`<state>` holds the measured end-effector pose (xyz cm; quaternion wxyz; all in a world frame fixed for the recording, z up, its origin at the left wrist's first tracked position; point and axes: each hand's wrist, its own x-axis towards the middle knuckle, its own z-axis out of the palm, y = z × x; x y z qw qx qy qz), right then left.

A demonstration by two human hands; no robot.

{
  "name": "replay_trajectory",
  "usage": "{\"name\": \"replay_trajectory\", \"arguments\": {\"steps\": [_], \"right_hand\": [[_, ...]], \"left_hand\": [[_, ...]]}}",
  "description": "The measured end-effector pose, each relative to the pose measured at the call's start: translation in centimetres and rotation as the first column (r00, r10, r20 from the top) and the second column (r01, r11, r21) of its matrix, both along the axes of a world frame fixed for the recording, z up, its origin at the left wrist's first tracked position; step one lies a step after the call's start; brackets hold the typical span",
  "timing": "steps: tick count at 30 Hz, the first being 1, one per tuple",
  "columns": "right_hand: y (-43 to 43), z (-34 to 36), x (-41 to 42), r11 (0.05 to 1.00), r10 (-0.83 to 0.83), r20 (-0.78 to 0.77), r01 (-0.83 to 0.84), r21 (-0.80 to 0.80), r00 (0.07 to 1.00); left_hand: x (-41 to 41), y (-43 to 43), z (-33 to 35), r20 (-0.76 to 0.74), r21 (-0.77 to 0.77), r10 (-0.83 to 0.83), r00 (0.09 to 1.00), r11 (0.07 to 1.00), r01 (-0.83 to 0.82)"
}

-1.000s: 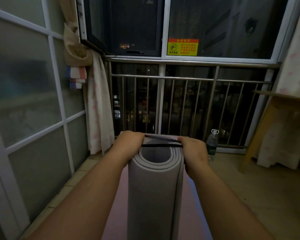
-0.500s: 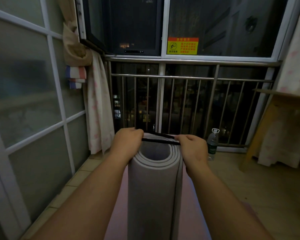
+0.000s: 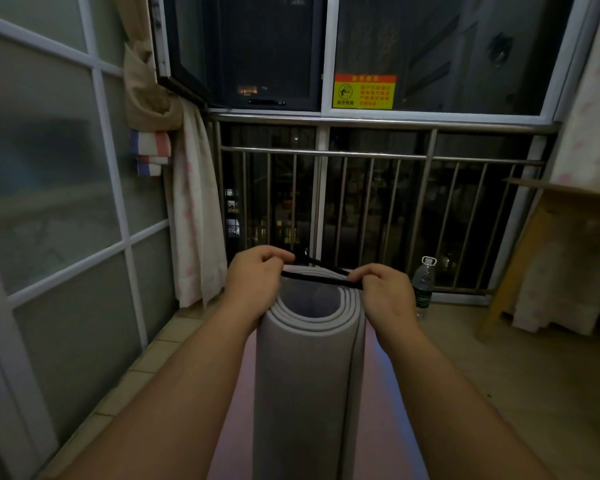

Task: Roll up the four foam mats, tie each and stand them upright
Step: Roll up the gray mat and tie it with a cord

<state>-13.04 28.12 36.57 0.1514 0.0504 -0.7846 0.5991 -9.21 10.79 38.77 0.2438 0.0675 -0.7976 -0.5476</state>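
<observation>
Head-camera view: a rolled grey foam mat (image 3: 309, 375) is stood between both forearms while a black band (image 3: 321, 279), apparently elastic, is pinched taut across its top by the left hand (image 3: 253, 278) and right hand (image 3: 383, 289), ready for tying.

Black band (image 3: 321, 277) now tilted across roll (image 3: 305, 375)

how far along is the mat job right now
Done: one grey mat is rolled into a spiral. In hand: the left hand and right hand pinch a black band stretched across its open end, not yet around it. Left: tie this roll; a pink mat lies flat underneath; other mats are out of view.
</observation>
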Motion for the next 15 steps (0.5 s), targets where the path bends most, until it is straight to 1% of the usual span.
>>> {"name": "replay_trajectory", "arguments": {"steps": [2,3,4,5,6,7,9,10,11,12,13,15], "right_hand": [[0.0,0.1,0.1,0.999,0.023,0.02,-0.023,-0.028,1.0],[0.0,0.0,0.1,0.998,0.035,0.027,-0.034,-0.045,0.999],[0.0,-0.1,0.1,0.997,0.045,0.034,-0.042,-0.067,0.998],[0.0,-0.1,0.2,0.995,0.049,0.035,-0.046,-0.085,0.998],[0.1,-0.2,0.2,0.995,0.051,0.035,-0.048,-0.085,0.998],[0.1,-0.2,0.2,0.996,0.05,0.036,-0.047,-0.074,0.998],[0.2,-0.3,0.0,0.997,0.051,0.048,-0.048,-0.065,0.998],[0.3,-0.4,-0.1,0.996,0.055,0.068,-0.05,-0.074,0.996],[0.4,-0.4,-0.2,0.995,0.064,0.086,-0.057,-0.084,0.994],[0.6,-0.5,-0.3,0.994,0.077,0.096,-0.069,-0.084,0.992],[0.7,-0.6,-0.4,0.994,0.09,0.098,-0.083,-0.076,0.991],[0.8,-0.7,-0.5,0.993,0.108,0.099,-0.104,-0.051,0.989]], "left_hand": [[0.1,0.1,0.1,0.0,-0.059,-0.005,1.0,0.998,0.005],[0.2,0.0,0.1,0.011,-0.148,-0.014,1.0,0.989,0.016],[0.3,-0.1,0.2,0.043,-0.301,-0.005,0.999,0.953,0.017],[0.2,-0.2,0.3,0.077,-0.467,0.03,0.997,0.884,0.01],[0.1,-0.3,0.3,0.077,-0.588,0.07,0.995,0.809,-0.011],[0.0,-0.5,0.3,0.077,-0.642,0.096,0.992,0.766,-0.025],[-0.1,-0.9,0.2,0.103,-0.609,0.104,0.989,0.793,-0.02],[-0.1,-1.1,0.3,0.124,-0.503,0.088,0.988,0.864,-0.014],[0.0,-1.3,0.3,0.152,-0.339,0.062,0.987,0.941,-0.007],[0.2,-1.2,0.3,0.182,-0.154,0.023,0.983,0.988,0.005],[0.3,-1.1,0.3,0.198,-0.008,-0.017,0.98,1.0,0.019],[0.4,-1.0,0.2,0.197,0.147,-0.056,0.979,0.989,0.027]]}}
